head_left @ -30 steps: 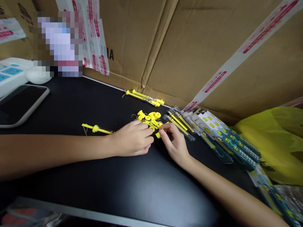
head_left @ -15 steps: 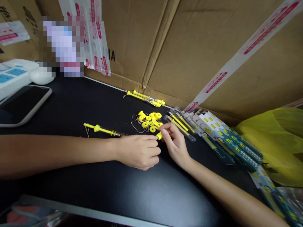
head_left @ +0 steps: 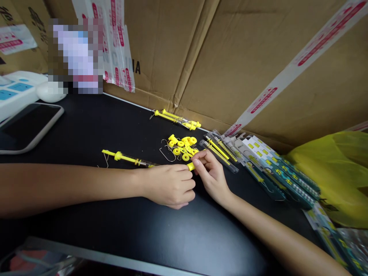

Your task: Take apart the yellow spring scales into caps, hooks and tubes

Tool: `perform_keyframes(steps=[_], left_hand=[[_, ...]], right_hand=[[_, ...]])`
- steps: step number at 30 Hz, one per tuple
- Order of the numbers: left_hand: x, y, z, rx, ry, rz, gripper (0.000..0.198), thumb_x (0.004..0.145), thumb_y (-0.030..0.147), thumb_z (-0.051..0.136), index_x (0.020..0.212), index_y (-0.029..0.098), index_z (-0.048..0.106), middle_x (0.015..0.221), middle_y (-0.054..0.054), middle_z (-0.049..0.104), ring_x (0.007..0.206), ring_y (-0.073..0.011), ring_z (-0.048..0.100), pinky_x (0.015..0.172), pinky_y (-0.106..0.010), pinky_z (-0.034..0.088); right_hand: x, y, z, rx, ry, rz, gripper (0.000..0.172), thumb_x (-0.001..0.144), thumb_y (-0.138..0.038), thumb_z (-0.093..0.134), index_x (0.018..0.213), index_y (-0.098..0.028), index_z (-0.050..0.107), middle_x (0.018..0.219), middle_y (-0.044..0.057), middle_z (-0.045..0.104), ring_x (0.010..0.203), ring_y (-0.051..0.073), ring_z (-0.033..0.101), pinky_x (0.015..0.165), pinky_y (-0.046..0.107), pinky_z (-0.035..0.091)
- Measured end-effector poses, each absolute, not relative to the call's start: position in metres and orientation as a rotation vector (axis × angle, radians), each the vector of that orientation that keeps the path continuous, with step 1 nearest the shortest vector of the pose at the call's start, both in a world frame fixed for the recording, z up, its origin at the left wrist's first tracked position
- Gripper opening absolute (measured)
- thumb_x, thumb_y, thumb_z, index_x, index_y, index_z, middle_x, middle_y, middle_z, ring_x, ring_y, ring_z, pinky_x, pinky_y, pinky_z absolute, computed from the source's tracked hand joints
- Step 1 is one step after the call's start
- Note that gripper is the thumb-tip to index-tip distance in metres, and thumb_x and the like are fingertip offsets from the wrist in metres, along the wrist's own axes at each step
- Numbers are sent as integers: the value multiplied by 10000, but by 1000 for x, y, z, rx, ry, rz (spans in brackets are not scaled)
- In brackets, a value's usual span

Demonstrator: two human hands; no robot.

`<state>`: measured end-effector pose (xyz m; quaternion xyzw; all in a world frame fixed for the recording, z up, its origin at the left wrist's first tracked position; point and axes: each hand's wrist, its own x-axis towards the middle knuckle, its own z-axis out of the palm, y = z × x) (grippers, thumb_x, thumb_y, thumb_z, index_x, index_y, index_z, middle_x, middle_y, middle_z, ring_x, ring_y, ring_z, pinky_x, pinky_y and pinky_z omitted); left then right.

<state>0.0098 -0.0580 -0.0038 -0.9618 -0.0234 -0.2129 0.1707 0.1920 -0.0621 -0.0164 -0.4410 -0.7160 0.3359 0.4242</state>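
My left hand (head_left: 169,184) rests curled on the black table (head_left: 120,214), its fingertips closed against a small yellow plastic piece (head_left: 191,166). My right hand (head_left: 211,175) pinches the same yellow piece from the other side. Just behind the hands lies a heap of small yellow parts (head_left: 182,146) with thin wire hooks (head_left: 166,153). A long yellow rod tool (head_left: 126,158) lies on the table behind my left wrist. Another pair of yellow rods (head_left: 176,119) lies near the cardboard wall.
Packaged yellow items in clear and green packs (head_left: 258,163) fan out at the right. A yellow plastic bag (head_left: 330,172) sits far right. Cardboard boxes (head_left: 230,57) form the back wall. A phone (head_left: 27,128) and a white power strip (head_left: 14,92) lie at the left.
My left hand drew back from the heap of yellow parts toward me and met my right hand at the small yellow piece. The wire hooks beside the heap came into view.
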Motion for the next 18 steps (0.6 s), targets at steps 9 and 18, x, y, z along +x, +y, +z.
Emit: perform_keyframes(steps=[9, 18], left_hand=[[8, -57, -4, -2742, -64, -642, 202, 835, 335, 524, 750, 167, 600, 672, -27, 569, 678, -168, 513, 749, -315, 416], [8, -56, -7, -2751, -68, -616, 228, 869, 327, 467, 759, 178, 599, 688, -25, 569, 686, -172, 509, 749, -320, 423]], right_hand=[[191, -61, -16, -1079, -1772, 901, 168, 889, -373, 515, 860, -208, 513, 715, -22, 498, 609, 110, 458, 584, 245, 395], [193, -59, -16, -1093, -1763, 891, 152, 893, -352, 517, 848, -207, 512, 683, -33, 465, 594, 103, 439, 569, 243, 374]])
